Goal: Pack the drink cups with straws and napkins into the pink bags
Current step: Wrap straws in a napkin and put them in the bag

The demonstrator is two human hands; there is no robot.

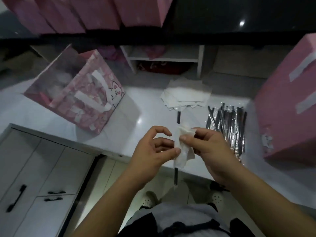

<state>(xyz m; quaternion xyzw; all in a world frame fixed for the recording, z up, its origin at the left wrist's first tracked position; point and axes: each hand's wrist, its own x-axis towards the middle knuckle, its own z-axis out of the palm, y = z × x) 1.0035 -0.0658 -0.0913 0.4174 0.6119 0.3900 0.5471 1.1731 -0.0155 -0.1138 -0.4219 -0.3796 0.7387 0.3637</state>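
Head camera: I hold a white napkin bunched around a black straw over the near edge of a white counter. My right hand pinches the top of the napkin between thumb and forefinger. My left hand nips its left edge between the thumb and a lower finger, with the index finger arched clear above it. Both grips are narrow and closed on the paper. The straw runs straight through the grip, one black end showing above my fingers and the other below them.

Just beyond the grip, at the straw's far end, a loose stack of napkins lies flat on the counter. Right of the grip and near my right hand, a heap of wrapped straws lies in shiny sleeves. Farther right stands a pink bag with white strips on its side. Left of the grip and well apart from it, a cat-print pink bag stands open. Its contents are too blurred to make out. Far above the grip, a row of pink bags lines a dark upper ledge. Below and left of my hands, grey cabinet doors carry black handles. Under my forearms, pale perforated shoes show on the floor.
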